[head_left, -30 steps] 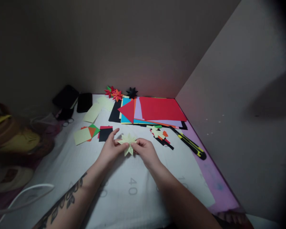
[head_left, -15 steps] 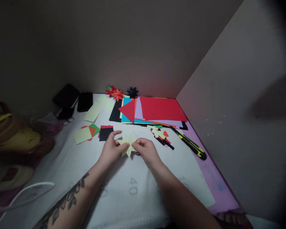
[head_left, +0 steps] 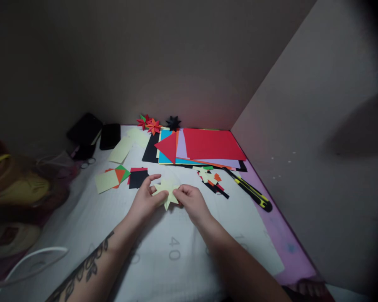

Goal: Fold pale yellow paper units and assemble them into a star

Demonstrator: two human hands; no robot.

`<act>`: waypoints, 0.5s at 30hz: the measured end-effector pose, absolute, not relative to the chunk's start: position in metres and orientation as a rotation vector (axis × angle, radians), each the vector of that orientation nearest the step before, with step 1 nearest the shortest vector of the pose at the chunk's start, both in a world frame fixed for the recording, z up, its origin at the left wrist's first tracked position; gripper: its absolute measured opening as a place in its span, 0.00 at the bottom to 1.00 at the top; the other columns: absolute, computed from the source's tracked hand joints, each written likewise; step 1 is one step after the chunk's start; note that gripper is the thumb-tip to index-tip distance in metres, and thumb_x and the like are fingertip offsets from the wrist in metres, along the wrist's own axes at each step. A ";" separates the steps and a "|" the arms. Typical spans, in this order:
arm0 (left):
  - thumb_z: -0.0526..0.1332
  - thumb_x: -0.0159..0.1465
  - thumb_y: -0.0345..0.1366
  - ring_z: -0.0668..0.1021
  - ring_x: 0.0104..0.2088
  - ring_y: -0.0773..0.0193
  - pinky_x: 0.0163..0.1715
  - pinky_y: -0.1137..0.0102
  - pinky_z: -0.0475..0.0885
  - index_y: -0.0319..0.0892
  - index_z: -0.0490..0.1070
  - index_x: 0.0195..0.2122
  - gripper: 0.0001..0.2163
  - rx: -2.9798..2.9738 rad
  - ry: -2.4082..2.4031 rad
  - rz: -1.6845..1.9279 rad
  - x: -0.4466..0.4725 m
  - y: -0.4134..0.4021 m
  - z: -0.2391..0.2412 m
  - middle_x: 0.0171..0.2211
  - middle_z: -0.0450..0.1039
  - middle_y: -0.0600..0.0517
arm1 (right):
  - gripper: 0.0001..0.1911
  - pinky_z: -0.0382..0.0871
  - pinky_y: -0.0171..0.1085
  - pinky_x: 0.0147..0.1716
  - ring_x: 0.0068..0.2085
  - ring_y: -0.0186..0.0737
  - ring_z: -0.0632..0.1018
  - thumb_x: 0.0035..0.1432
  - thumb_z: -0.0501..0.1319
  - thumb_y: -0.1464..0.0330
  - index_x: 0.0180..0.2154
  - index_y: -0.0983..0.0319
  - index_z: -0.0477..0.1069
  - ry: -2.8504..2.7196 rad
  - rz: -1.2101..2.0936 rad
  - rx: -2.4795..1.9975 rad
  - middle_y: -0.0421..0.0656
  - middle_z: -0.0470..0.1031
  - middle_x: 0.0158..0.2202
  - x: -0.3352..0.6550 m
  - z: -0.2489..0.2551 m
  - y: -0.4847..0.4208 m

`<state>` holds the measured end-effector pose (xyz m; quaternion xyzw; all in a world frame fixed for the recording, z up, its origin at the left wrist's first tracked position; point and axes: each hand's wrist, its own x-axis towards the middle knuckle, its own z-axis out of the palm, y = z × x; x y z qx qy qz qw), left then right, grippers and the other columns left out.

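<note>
Over the white sheet (head_left: 157,251), between your left hand (head_left: 147,198) and right hand (head_left: 192,199), one pale yellow paper star (head_left: 169,188) is being held: the left is pinching its left side, thumb on top, forefinger extending free, and the right is pinching its right side, thumb and curled fingers closing on the paper. Just beyond the left, black and red paper squares (head_left: 138,179) are lying; beyond the right, mixed paper scraps (head_left: 208,176) are resting near one yellow-and-black cutter (head_left: 252,193)

Dim light, shadow across right wall (head_left: 315,167), blurred left edge
</note>
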<state>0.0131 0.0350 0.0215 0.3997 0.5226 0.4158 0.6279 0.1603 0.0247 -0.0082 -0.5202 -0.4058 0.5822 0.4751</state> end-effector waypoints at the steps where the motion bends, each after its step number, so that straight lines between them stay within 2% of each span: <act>1: 0.67 0.51 0.35 0.70 0.18 0.72 0.18 0.79 0.60 0.43 0.59 0.53 0.28 0.913 1.197 0.953 0.013 0.036 0.021 0.21 0.69 0.61 | 0.20 0.55 0.31 0.20 0.20 0.30 0.63 0.51 0.63 0.53 0.20 0.62 0.66 -0.963 1.445 -1.250 0.36 0.64 0.17 0.160 -0.007 0.025; 4: 0.67 0.51 0.35 0.72 0.18 0.71 0.19 0.78 0.62 0.43 0.59 0.51 0.27 0.914 1.217 0.962 0.011 0.037 0.019 0.23 0.71 0.60 | 0.22 0.57 0.31 0.20 0.21 0.31 0.66 0.51 0.61 0.49 0.27 0.64 0.71 -0.877 1.487 -1.204 0.39 0.68 0.20 0.160 -0.005 0.025; 7: 0.67 0.51 0.35 0.71 0.18 0.72 0.19 0.78 0.62 0.43 0.60 0.50 0.26 0.933 1.238 0.962 0.009 0.038 0.018 0.22 0.69 0.61 | 0.17 0.59 0.31 0.22 0.22 0.31 0.67 0.47 0.67 0.55 0.30 0.63 0.72 -0.907 1.514 -1.156 0.37 0.69 0.21 0.160 -0.005 0.025; 11: 0.69 0.50 0.37 0.69 0.18 0.72 0.19 0.78 0.60 0.42 0.62 0.51 0.28 0.969 1.205 0.951 0.009 0.037 0.019 0.19 0.65 0.63 | 0.13 0.59 0.31 0.24 0.23 0.30 0.67 0.45 0.68 0.62 0.25 0.63 0.69 -0.933 1.492 -1.135 0.35 0.69 0.21 0.160 -0.007 0.024; 15: 0.68 0.54 0.43 0.71 0.24 0.70 0.25 0.76 0.64 0.40 0.63 0.53 0.28 0.913 1.063 0.988 0.007 0.039 0.015 0.24 0.68 0.58 | 0.14 0.50 0.30 0.19 0.18 0.27 0.58 0.46 0.66 0.62 0.21 0.61 0.64 -0.887 1.404 -1.241 0.31 0.61 0.15 0.164 -0.004 0.026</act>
